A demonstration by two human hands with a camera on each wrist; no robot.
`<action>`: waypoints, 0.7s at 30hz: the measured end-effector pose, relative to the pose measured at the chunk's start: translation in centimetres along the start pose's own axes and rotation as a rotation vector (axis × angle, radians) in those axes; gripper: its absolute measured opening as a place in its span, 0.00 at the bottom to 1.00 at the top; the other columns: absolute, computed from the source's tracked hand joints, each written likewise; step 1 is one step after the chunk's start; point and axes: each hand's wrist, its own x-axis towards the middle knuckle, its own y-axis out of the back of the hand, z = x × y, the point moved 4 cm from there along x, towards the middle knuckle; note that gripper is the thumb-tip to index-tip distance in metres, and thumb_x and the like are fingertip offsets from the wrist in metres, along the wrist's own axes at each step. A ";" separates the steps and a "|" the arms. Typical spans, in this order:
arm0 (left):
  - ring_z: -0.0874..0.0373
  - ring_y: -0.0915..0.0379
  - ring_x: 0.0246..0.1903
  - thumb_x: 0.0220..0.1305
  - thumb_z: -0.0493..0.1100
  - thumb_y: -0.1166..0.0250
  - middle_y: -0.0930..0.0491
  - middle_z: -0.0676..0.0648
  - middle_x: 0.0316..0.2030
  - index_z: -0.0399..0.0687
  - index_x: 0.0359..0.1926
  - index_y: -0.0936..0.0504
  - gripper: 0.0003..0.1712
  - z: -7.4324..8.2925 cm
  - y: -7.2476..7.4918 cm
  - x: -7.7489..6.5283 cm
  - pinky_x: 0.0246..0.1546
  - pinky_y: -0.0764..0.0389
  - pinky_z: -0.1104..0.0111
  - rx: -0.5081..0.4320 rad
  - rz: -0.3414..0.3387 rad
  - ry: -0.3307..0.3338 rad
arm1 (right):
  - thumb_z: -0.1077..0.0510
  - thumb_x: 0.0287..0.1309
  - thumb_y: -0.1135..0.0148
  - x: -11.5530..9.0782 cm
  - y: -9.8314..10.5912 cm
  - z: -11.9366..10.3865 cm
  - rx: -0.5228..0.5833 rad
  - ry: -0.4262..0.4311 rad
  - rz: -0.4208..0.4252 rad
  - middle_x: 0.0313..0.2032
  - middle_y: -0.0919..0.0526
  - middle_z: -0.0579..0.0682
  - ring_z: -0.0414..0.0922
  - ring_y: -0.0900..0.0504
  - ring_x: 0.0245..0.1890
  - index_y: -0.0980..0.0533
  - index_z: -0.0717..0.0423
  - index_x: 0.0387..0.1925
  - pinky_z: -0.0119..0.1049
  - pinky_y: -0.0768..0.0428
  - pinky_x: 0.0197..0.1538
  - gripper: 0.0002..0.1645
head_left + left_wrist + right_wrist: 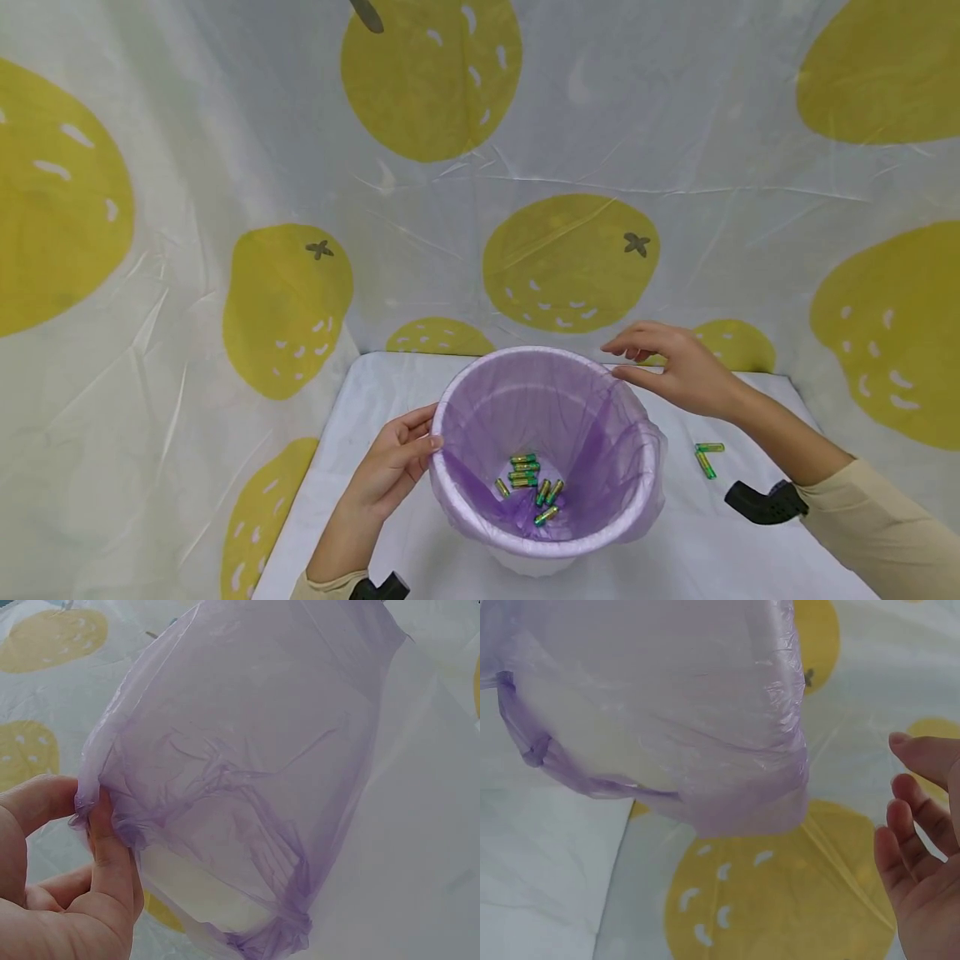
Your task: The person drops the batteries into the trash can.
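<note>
A round white bin [525, 565] with a purple bag [483, 408] folded over its rim tilts toward me in the head view. Several green-and-gold batteries [523, 467] lie at its bottom inside the bag. My left hand [393, 462] grips the rim on the left, thumb on the inner side and fingers outside. The left wrist view shows thumb and fingers pinching the bag-covered edge [90, 769]. Just off the far right rim hovers my right hand [678, 367], fingers loosely bent and holding nothing. In the right wrist view, a gap separates its fingers [907, 825] from the bag.
Two more batteries [707, 462] lie on the white table [390, 383] to the right of the bin, near the right forearm. A pale sheet [420, 208] printed with yellow fruit hangs behind and along the sides of the table.
</note>
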 end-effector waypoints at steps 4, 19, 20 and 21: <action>0.55 0.19 0.47 0.67 0.23 0.42 0.23 0.36 0.55 0.18 0.71 0.41 0.34 0.0 0.0 -0.1 0.46 0.15 0.70 -0.006 -0.001 0.006 | 0.70 0.51 0.23 -0.8 0.3 0.3 0.005 -0.023 0.003 0.43 0.16 0.37 0.38 0.20 0.37 0.15 0.51 0.49 0.26 0.20 0.41 0.24; 0.54 0.19 0.47 0.67 0.22 0.43 0.23 0.34 0.56 0.17 0.71 0.42 0.33 0.1 0.7 -0.3 0.46 0.15 0.70 -0.010 -0.004 0.005 | 0.74 0.47 0.22 -3.3 1.0 1.4 0.006 -0.068 0.051 0.43 0.16 0.40 0.37 0.20 0.36 0.15 0.56 0.50 0.23 0.19 0.43 0.27; 0.55 0.19 0.47 0.67 0.22 0.43 0.23 0.35 0.56 0.17 0.71 0.42 0.33 0.1 0.8 -0.3 0.46 0.15 0.70 -0.010 -0.002 0.006 | 0.74 0.47 0.23 -3.5 1.0 1.5 0.007 -0.077 0.054 0.43 0.16 0.40 0.37 0.20 0.36 0.15 0.56 0.50 0.23 0.19 0.43 0.27; 0.55 0.19 0.47 0.67 0.22 0.43 0.23 0.35 0.56 0.17 0.71 0.42 0.33 0.1 0.8 -0.3 0.47 0.15 0.70 -0.010 0.001 0.005 | 0.74 0.47 0.23 -3.7 1.0 1.7 0.007 -0.087 0.057 0.43 0.16 0.40 0.37 0.20 0.37 0.15 0.56 0.51 0.23 0.19 0.43 0.27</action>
